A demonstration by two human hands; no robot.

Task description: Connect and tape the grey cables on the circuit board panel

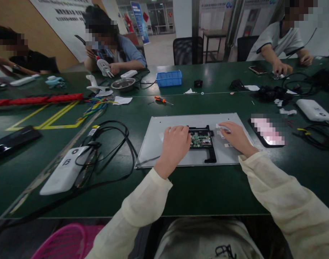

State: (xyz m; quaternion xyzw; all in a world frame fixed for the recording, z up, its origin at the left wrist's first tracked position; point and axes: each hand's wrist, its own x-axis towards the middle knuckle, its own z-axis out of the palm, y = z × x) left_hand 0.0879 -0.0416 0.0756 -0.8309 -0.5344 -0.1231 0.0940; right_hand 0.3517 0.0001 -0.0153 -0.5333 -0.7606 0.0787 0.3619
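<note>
A flat light-grey panel (156,135) lies on the green table in front of me. On its middle sits a black plastic frame (211,153) holding a green circuit board (198,140). My left hand (176,145) is curled over the frame's left side, with the fingertips hidden behind its knuckles. To the right of the frame, my right hand (236,136) is low over the panel, thumb and fingers drawn together. Small pale labels (228,145) lie by its fingertips; whatever it pinches is too small to make out.
A phone (268,133) lies right of the panel. White power banks (63,172) and black cables (126,136) flank it. Beyond are an orange screwdriver (161,100), a blue basket (169,79) and a metal bowl (123,84). Several people sit across the table.
</note>
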